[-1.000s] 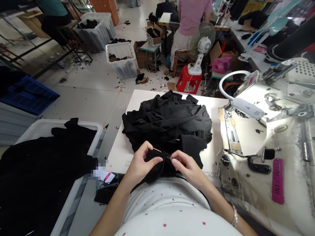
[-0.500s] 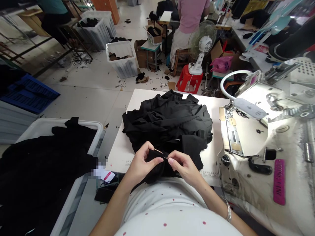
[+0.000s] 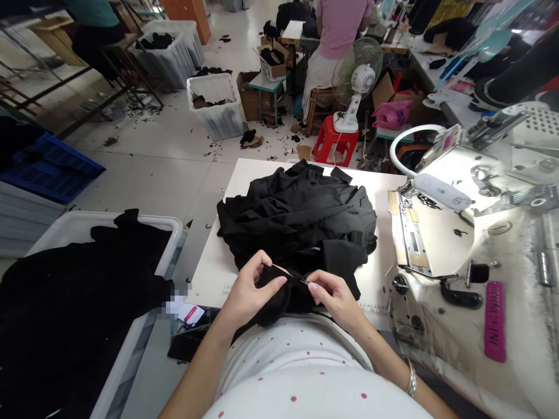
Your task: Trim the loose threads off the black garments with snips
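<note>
My left hand (image 3: 251,288) grips a fold of a black fabric piece (image 3: 279,299) at the near edge of the white table (image 3: 209,270). My right hand (image 3: 334,297) pinches the same piece just to the right, fingertips pressed together, with a thin pale strip or tool (image 3: 282,269) showing between the hands. Behind them lies a heap of black garments (image 3: 301,218).
A white bin (image 3: 168,233) full of black cloth stands at my left. A sewing machine (image 3: 463,233) with a lit lamp fills the right. Beyond the table are a small fan (image 3: 356,78), a red stool (image 3: 334,145), white crates, and a seated person in pink (image 3: 340,29).
My right hand has shifted slightly right and lower on the fabric; the left hand keeps its grip. The view barely moves.
</note>
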Action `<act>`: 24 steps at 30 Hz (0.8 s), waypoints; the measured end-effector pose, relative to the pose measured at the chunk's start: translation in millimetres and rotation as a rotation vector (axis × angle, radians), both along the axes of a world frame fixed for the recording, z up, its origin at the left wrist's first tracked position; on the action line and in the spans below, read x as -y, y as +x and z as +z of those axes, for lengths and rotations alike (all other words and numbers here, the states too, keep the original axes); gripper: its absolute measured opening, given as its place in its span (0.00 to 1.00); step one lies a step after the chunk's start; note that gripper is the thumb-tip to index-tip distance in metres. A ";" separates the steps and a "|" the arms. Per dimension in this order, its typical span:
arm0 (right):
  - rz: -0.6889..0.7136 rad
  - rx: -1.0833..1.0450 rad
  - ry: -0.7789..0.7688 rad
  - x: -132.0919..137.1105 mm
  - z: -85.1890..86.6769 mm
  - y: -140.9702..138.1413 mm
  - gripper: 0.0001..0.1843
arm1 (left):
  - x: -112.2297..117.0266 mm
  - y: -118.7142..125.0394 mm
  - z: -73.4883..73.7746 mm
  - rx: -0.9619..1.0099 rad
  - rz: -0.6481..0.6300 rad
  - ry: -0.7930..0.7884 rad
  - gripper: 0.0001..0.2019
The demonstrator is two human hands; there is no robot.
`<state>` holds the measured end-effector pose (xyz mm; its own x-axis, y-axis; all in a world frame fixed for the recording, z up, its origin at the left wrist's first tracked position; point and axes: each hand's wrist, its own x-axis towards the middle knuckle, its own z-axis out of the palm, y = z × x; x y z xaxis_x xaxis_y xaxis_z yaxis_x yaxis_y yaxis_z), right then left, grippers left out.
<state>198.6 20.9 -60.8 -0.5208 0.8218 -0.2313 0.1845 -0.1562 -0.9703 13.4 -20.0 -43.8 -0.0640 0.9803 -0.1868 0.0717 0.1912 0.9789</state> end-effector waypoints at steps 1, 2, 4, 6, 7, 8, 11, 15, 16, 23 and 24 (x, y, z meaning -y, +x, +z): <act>0.009 0.004 -0.002 -0.2 -0.3 0.0 0.15 | -0.1 0.1 -0.4 0.004 -0.001 0.001 0.14; 0.016 0.004 -0.003 -0.3 -0.1 -0.6 0.14 | -0.3 0.2 -0.7 0.008 -0.005 0.001 0.14; 0.028 -0.003 -0.002 -0.7 1.1 -2.8 0.14 | -0.6 0.3 -1.1 0.018 -0.016 0.000 0.14; 0.043 -0.008 0.001 -1.1 2.8 -5.4 0.13 | -0.6 0.0 -1.0 0.023 -0.026 -0.001 0.14; 0.047 -0.009 0.004 -1.2 3.5 -6.6 0.13 | -0.5 -0.2 -0.8 0.026 -0.029 -0.002 0.14; 0.049 -0.012 0.007 -1.3 4.0 -7.7 0.13 | -0.3 -0.5 -0.5 0.030 -0.029 -0.005 0.14; 0.030 -0.026 0.018 -0.8 3.9 -10.3 0.14 | 0.4 -0.7 0.8 0.043 -0.022 -0.021 0.14; -0.008 -0.053 0.025 -0.1 1.5 -12.3 0.17 | -0.2 1.6 1.2 0.058 -0.019 -0.046 0.14; -0.012 -0.066 0.019 -0.3 1.2 -12.2 0.17 | -0.4 1.9 1.2 0.056 -0.020 -0.050 0.14; -0.146 -0.188 -0.115 -11.6 10.3 -3.9 0.19 | 22.1 -36.6 15.5 -0.118 -0.028 0.095 0.10; -0.183 -0.197 -0.106 -14.7 12.6 -1.7 0.19 | 28.7 -47.7 19.6 -0.173 0.001 0.131 0.09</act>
<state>196.8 35.6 -48.2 -0.4099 0.8826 -0.2300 -0.0469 -0.2722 -0.9611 -34.3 -48.6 -24.3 -0.0855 0.9954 -0.0440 0.2402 0.0635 0.9686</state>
